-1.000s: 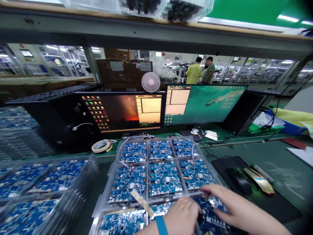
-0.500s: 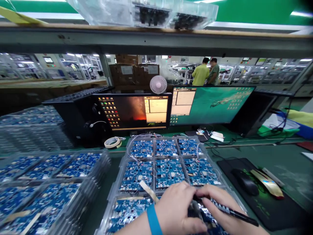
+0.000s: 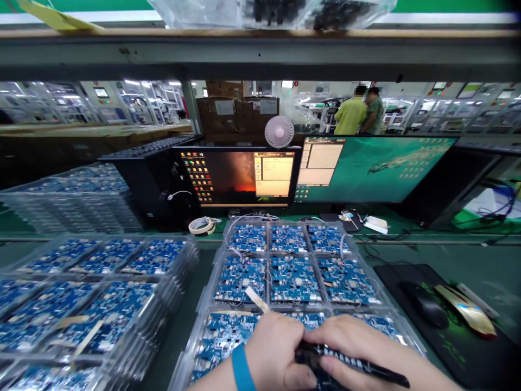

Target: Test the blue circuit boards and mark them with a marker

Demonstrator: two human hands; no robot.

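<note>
My right hand (image 3: 350, 347) is closed around a black marker pen (image 3: 372, 372) with white print, its end pointing to the lower right. Close against it, my left hand (image 3: 279, 350), with a blue wristband (image 3: 243, 368), has its fingers curled at the pen's other end. A dark item, partly hidden, lies between the hands, and I cannot make out what it is. Both hands are over the front row of a clear plastic tray (image 3: 205, 304) holding blue circuit boards (image 3: 295, 278). A pale strip of tape (image 3: 255, 298) sticks out beyond my left hand.
Stacked clear trays (image 3: 163, 304) of blue boards stand on the left. Behind are two monitors (image 3: 240, 176), a small fan (image 3: 279, 131) and a tape roll (image 3: 202, 226). A mouse pad (image 3: 448, 347) with a black mouse (image 3: 425, 307) and a gold mouse (image 3: 468, 312) lies right.
The view has turned slightly left and down. Both hands have moved left over the tray's front row, still close together, with the marker pen still in my right hand.
</note>
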